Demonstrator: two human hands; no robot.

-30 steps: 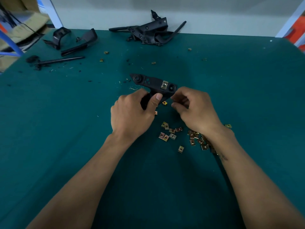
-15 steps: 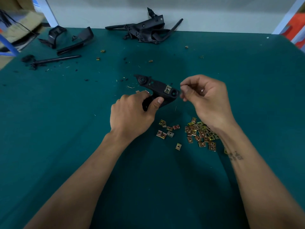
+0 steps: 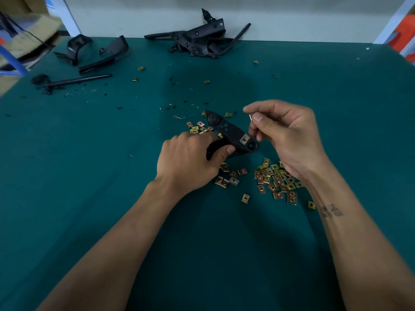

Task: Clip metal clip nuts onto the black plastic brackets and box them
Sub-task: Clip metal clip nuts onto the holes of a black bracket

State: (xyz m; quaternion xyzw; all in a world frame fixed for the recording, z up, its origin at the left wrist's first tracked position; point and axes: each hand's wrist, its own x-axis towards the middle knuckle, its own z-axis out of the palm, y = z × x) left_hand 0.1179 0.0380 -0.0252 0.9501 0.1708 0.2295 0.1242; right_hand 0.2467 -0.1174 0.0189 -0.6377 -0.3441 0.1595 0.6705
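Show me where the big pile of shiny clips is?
The pile of clip nuts lies on the green table, just under the right hand's wrist.

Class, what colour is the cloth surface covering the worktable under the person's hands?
Dark teal green cloth table cover, seen clearly in the head view.

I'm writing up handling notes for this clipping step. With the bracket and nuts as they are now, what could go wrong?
1. The right hand pinches a clip nut by its edge at the fingertips; it could slip and drop among the loose nuts.
2. The left hand grips only the bracket at its lower end, so the bracket may twist under a push.
3. Black debris on the mat could get caught under a nut.
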